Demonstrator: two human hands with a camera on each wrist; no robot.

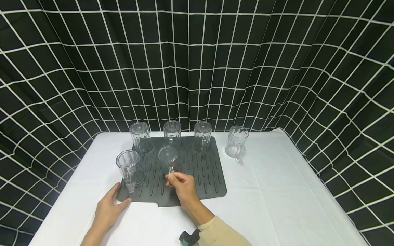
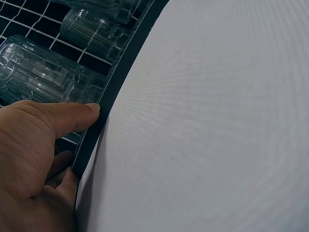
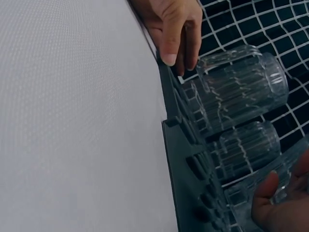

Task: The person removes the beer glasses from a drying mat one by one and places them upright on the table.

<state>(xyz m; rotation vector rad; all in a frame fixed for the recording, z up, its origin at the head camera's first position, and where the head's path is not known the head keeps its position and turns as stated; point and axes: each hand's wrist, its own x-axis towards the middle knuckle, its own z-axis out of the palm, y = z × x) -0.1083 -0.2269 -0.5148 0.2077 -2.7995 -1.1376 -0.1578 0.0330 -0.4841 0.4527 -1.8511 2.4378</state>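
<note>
My right hand [image 1: 183, 186] pinches the handle of a clear glass mug [image 1: 167, 155] over the middle of a dark grey ridged mat [image 1: 201, 191]. In the right wrist view, the right thumb and fingers [image 3: 285, 203] are partly cut off beside that mug. My left hand [image 1: 107, 210] rests at the mat's near left corner, its thumb on the front edge and its other fingers at the left side. Just beyond it stands another glass mug [image 1: 127, 164], with its handle toward me. From the left wrist view, the left thumb [image 2: 79, 116] touches the mat's edge.
Three glass mugs stand along the mat's back, at left [image 1: 140, 131], middle [image 1: 172, 128] and right [image 1: 202, 131]. Off the mat to the right is one more mug [image 1: 237, 140]. A white cloth [image 1: 277, 191] covers the table; black gridded curtain [image 1: 203, 54] surrounds it.
</note>
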